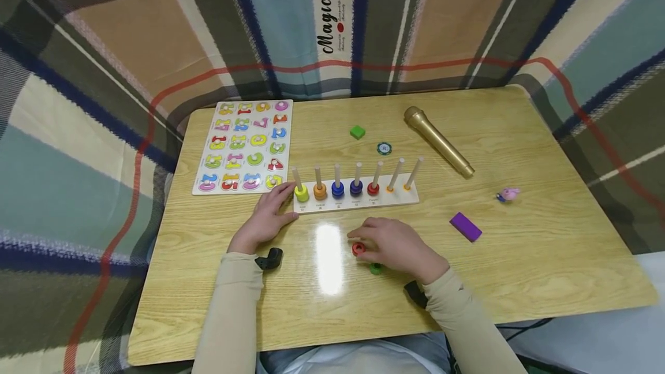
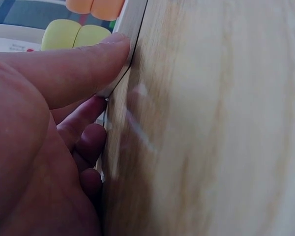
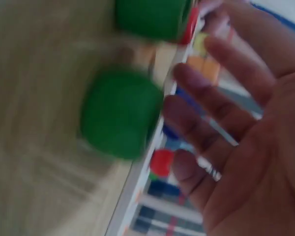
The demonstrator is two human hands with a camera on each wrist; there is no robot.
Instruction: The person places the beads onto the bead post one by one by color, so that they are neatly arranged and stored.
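you are at a light wood-grain table (image 1: 519, 258), glossy enough to throw a white glare patch near its front edge, walled in by a plaid cloth backdrop (image 1: 104, 45) of tan, teal, navy and thin red lines. on that cloth you can read "magic" in black script; the smaller print beside it is too small to tell.

a number puzzle board (image 1: 244, 146) with coloured digits lies at the back left. behind the peg rack (image 1: 358, 198) sit a green block (image 1: 357, 132) and a round chip (image 1: 384, 148); a gold microphone (image 1: 439, 141) lies back right, a small pink figure (image 1: 508, 194) and a purple block (image 1: 465, 227) to the right.

your left hand (image 1: 267, 218) rests, fingers straight, against the rack's left end beside the yellow ring (image 1: 302, 193). your right hand (image 1: 397, 244) covers a red ring (image 1: 358, 249) on the table, fingers curled at it; whether they pinch it you cannot tell. a green ring (image 1: 375, 269) lies just under the wrist.
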